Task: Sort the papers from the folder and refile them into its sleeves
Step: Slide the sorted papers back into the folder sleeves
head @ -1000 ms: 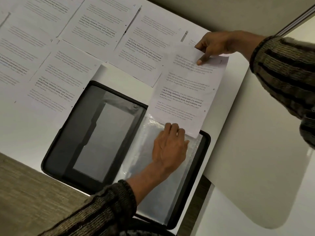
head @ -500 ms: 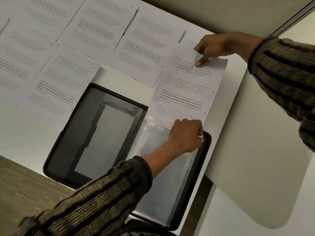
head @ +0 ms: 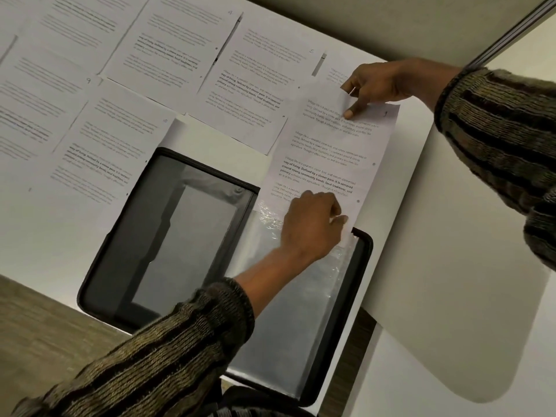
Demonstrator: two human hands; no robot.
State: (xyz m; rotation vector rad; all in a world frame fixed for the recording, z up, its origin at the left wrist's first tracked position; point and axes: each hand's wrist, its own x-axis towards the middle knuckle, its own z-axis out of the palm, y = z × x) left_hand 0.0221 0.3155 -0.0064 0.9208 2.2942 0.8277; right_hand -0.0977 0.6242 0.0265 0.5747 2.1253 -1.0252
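Observation:
A black folder (head: 126, 257) lies open on the white table, its clear plastic sleeves (head: 285, 320) on the right half. A printed sheet (head: 331, 152) hangs over the sleeves' top edge. My right hand (head: 379, 82) pinches the sheet's far end, index finger pressed on the text. My left hand (head: 313, 224) has its fingers curled at the sheet's near edge, where it meets the mouth of the top sleeve. Whether the sheet's edge is inside the sleeve is hidden by my left hand.
Several printed, hand-numbered sheets (head: 240, 85) lie in rows across the table beyond and left of the folder. The white table's edge (head: 388, 266) runs along the right. A wooden surface (head: 36, 320) lies at the lower left.
My left hand moved from flat on the sleeve up to the sheet's near edge and curled its fingers there. The sheet shifted slightly toward the sleeve. My right hand kept its pinch.

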